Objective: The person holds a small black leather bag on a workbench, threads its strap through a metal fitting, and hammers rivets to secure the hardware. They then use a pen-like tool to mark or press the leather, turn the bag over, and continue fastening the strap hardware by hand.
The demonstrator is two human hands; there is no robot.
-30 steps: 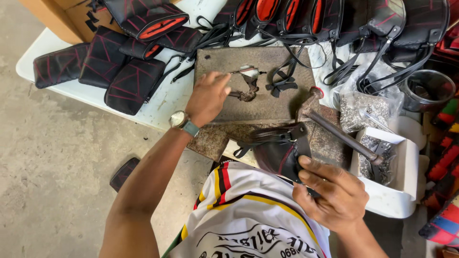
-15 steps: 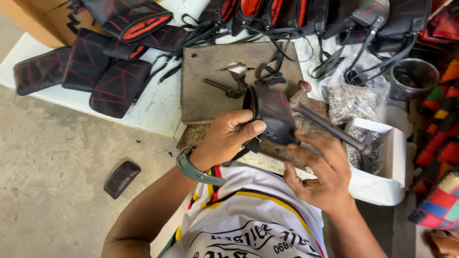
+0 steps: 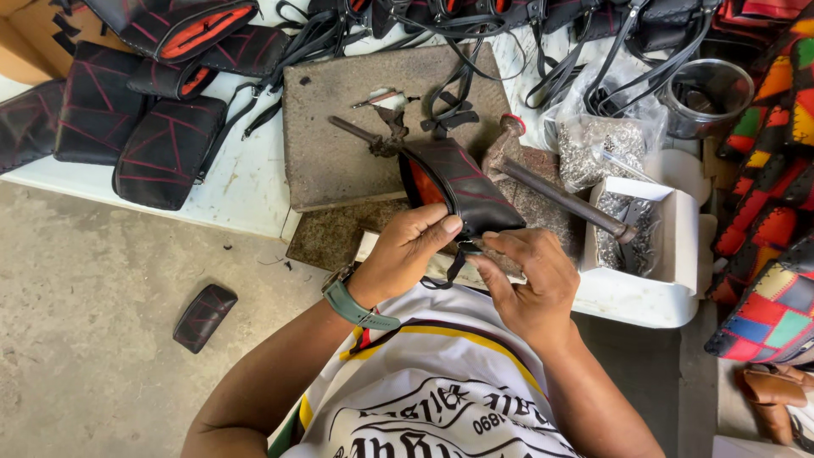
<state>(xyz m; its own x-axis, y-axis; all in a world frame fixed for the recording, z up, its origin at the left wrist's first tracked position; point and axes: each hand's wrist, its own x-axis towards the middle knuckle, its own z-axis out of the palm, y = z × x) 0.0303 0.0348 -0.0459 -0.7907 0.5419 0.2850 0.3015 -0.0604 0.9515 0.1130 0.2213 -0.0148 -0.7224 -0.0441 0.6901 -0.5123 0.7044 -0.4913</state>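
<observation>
1. Left hand clamped on the near edge of a black pouch with an orange lining, thumb on top.
2. Right hand just beside it at 4 o'clock, fingers pinching the pouch's lower edge by a small black strap loop (grip detail partly hidden).
3. Pouch sits frame centre, over the stone slab.
4. Hammer lies at 3 o'clock of the pouch, touching it.
5. White box of metal fittings further at 3 o'clock.
6. Finished black pouches at 10 o'clock; one fallen pouch on the floor at 8 o'clock.
</observation>
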